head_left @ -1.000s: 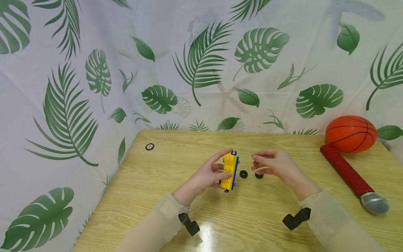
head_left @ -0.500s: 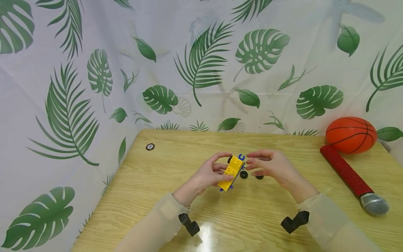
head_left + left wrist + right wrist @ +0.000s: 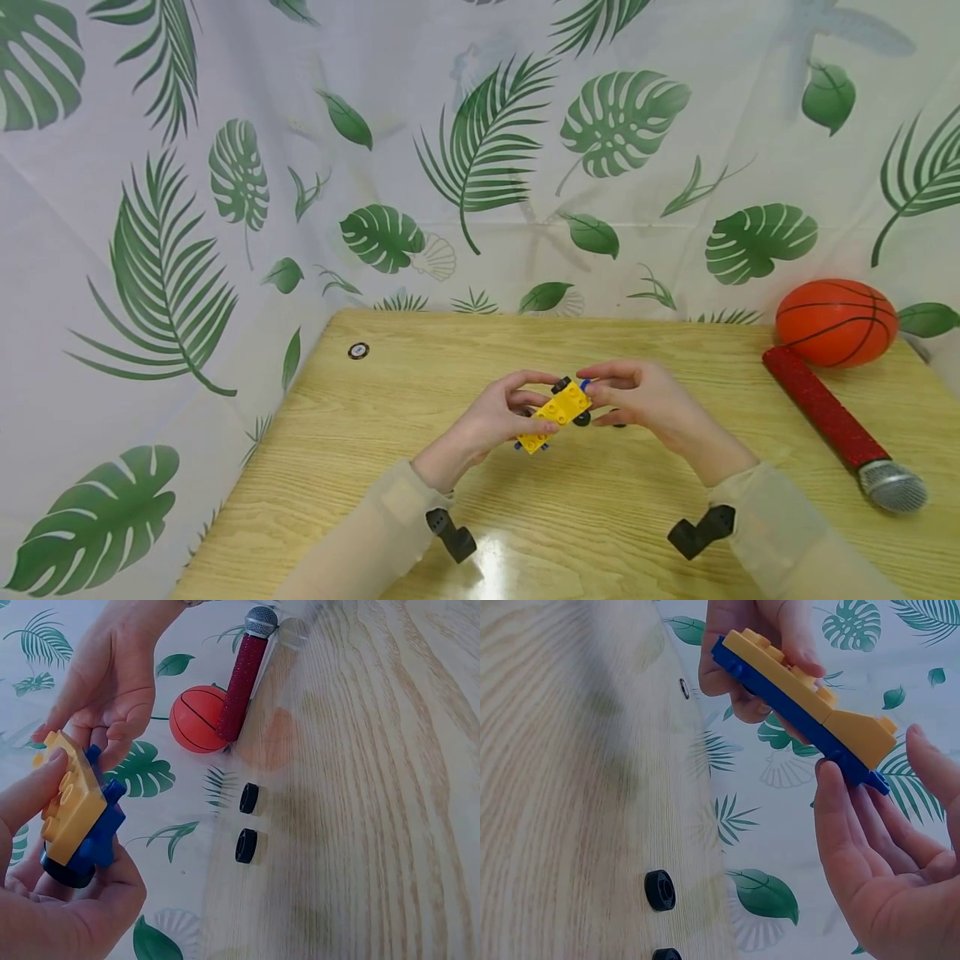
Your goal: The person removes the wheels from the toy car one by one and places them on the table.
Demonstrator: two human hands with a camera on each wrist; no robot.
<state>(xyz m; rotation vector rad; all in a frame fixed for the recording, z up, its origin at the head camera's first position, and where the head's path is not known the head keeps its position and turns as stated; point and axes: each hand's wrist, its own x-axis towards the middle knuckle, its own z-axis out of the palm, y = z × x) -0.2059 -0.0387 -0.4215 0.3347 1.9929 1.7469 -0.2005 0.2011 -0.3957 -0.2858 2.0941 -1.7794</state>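
Observation:
My left hand (image 3: 502, 412) grips a toy car (image 3: 564, 403), made of a yellow studded brick on a blue base, between thumb and fingers. Held up off the table, the car is tilted, with a black wheel (image 3: 561, 385) on its far side. My right hand (image 3: 885, 862) meets the car's hook end from the other side; its extended fingertips touch the blue underside, while the thumb stands apart from the brick. Two loose black wheels, one (image 3: 246, 846) and another (image 3: 249, 798), are on the wooden table, partly covered by the hands and car in the head view.
At the table's right side, a red-handled microphone (image 3: 828, 408) lies against an orange basketball (image 3: 836, 323). A small round black-and-white disc (image 3: 358, 351) is at the back left. Leaf-printed cloth (image 3: 510, 275) hangs behind the table (image 3: 420, 350).
The car has turned in my left hand, its hook end swinging to the right. My right hand has come left from above the loose wheels to touch that end.

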